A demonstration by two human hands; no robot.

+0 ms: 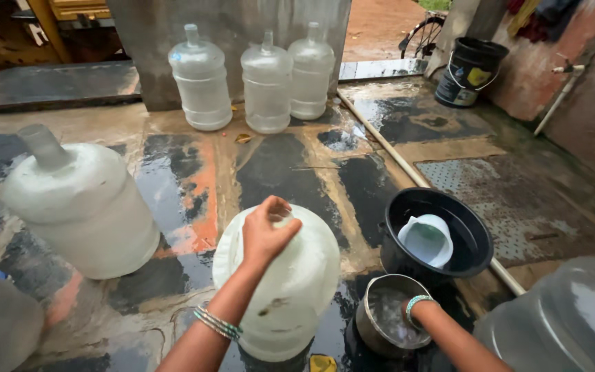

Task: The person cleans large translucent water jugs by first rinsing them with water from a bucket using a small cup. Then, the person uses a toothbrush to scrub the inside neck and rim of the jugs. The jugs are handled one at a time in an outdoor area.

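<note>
The neck of the jug [280,289] is gripped by the left hand [266,231]. The right hand [408,318] is dipped into the pot [373,331]; its grip cannot be told.

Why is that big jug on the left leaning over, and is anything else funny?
The big frosted jug at left sits tilted, its neck pointing up-left, unlike the three upright jugs by the wall. The floor is wet all over. The left hand grips the near jug's neck; the right hand dips into a metal pot.
</note>
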